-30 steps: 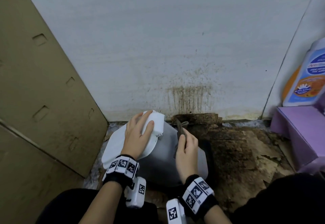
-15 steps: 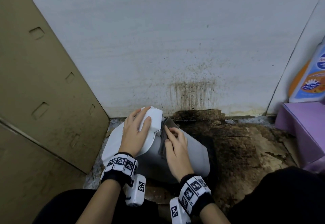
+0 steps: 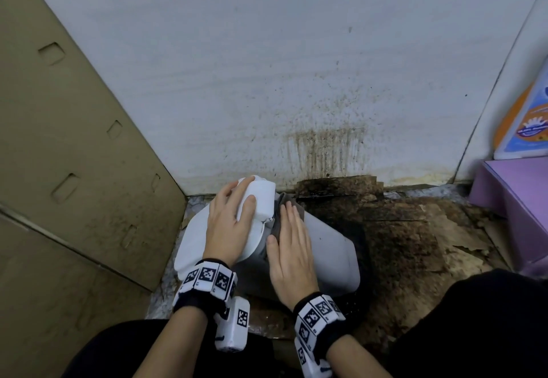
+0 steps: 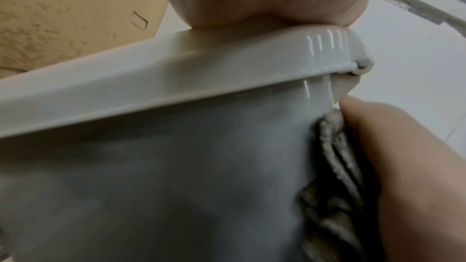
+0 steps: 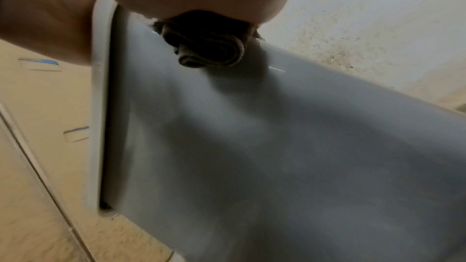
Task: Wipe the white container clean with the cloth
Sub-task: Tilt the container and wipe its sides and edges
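Observation:
The white container lies on its side on the floor, its lid facing left. My left hand rests on the lid, with fingers and thumb curled over the raised block at its top. My right hand lies flat on the container's upper side just beside the lid and presses the grey cloth against it with straight fingers. In the left wrist view the folded cloth sits between that hand and the grey-white wall below the lid rim. In the right wrist view the bunched cloth shows under the palm.
A tall cardboard panel closes the left side. The white wall behind is streaked brown. Dirty, soaked cardboard covers the floor on the right. A purple box with a detergent bottle on it stands at the far right.
My right hand has slid left with the cloth, from the container's top edge to just beside the lid, and its fingers have flattened. The left hand stays on the lid.

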Available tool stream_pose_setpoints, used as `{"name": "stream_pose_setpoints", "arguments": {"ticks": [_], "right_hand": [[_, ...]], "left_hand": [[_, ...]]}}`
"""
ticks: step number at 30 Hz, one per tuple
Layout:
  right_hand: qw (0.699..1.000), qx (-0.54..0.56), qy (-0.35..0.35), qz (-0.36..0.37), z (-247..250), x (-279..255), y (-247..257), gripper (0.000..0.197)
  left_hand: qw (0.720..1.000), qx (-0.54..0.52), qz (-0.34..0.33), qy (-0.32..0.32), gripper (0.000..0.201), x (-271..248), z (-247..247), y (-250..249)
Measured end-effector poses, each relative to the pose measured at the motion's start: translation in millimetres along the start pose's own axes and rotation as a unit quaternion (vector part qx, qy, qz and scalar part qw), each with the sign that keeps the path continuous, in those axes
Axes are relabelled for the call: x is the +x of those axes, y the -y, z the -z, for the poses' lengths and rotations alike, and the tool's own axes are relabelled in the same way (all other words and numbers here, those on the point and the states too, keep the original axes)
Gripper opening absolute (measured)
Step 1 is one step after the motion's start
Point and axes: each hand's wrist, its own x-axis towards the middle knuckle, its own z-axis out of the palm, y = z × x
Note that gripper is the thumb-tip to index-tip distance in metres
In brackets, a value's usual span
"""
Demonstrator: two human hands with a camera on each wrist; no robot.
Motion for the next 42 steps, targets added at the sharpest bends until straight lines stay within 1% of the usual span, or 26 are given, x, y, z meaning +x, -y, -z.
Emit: {"name": "stream_pose_setpoints", "arguments": {"ticks": [4,8,12,15,17,20,22,25,26,28,31,33,36,38,42], "right_hand": [[1.0,0.003,0.01,-0.013,-3.5,3.5,6.6,0.064],[1.0,0.02,0.011,-0.012,-3.9,6.9,-0.4,0.062],[0.997,0.069,0.018,-0.02,-2.2,9.1,-14.8,0.061],[0.998,0.061,0.01,-0.033,-1.7,5.9,-39.5,0.063],[0.998,0.046,0.004,-0.052,-0.8,0.3,-64.7,0.063],[0.988,0.089,-0.011,-0.126,1.0,-4.9,-91.0,0.062],[0.982,0.11,-0.015,-0.154,0.4,-3.9,-90.5,0.061],[0.98,0.099,-0.026,-0.17,-3.1,-1.6,-74.2,0.065],[0.981,0.095,-0.031,-0.167,-4.2,-0.5,-65.8,0.067],[0.985,0.096,-0.034,-0.138,-6.2,5.3,-44.4,0.072],[0.989,0.123,-0.032,-0.077,-9.4,20.0,-11.7,0.068],[0.988,0.14,-0.038,-0.054,-10.5,25.5,-2.5,0.063],[0.991,0.127,-0.037,-0.015,-9.0,23.4,-14.3,0.054],[0.993,0.113,-0.034,0.002,-7.6,21.3,-29.5,0.052],[0.996,0.086,-0.022,-0.018,-4.2,14.6,-62.9,0.056]], "left_hand": [[1.0,0.011,-0.001,0.002,0.055,0.2,0.6,2.0],[1.0,0.013,-0.004,0.001,0.055,1.1,0.6,1.6],[1.0,0.017,-0.004,0.005,0.053,1.8,-0.4,0.9],[1.0,0.008,0.002,-0.002,0.055,2.4,2.1,2.3],[1.0,0.009,0.006,-0.004,0.056,3.1,4.6,4.4],[1.0,0.007,0.002,-0.004,0.053,3.5,3.4,5.1],[1.0,0.005,0.004,-0.007,0.052,2.8,2.3,3.8],[1.0,0.011,0.009,-0.007,0.056,1.9,2.6,3.8],[1.0,0.017,0.007,-0.009,0.057,1.8,2.3,3.9],[0.999,0.029,0.0,-0.014,0.058,2.0,0.5,2.8],[0.999,0.035,0.0,-0.012,0.058,1.0,-3.5,-1.5],[0.999,0.034,-0.001,-0.01,0.058,0.3,-4.2,-4.2],[1.0,0.023,0.001,-0.012,0.056,-1.3,-2.9,-4.3],[1.0,0.014,-0.001,-0.013,0.054,-2.1,-1.3,-1.6],[1.0,0.002,-0.001,-0.017,0.055,-1.5,2.6,4.9]]}}
